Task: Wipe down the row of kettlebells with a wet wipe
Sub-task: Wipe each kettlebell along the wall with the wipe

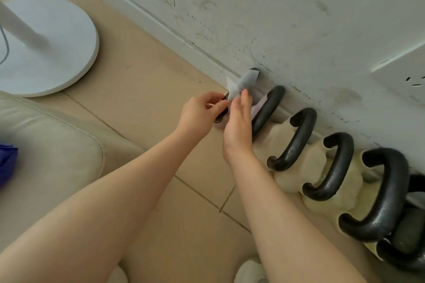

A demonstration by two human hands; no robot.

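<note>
Several kettlebells with black handles stand in a row along the wall, from the far one (254,73) to the near ones (296,140). A white wet wipe (239,85) is draped over the handle of the farthest kettlebell. My left hand (202,115) pinches the near end of that handle, at the lower edge of the wipe. My right hand (239,126) is held flat and upright, fingers together, with its fingertips touching the wipe. The body of the farthest kettlebell is mostly hidden behind my hands.
A white round fan base (57,53) with its pole stands on the tiled floor at the left. A cream cushion (46,145) lies at the lower left, with something purple (7,163) on it. A wall socket (404,73) is at the right.
</note>
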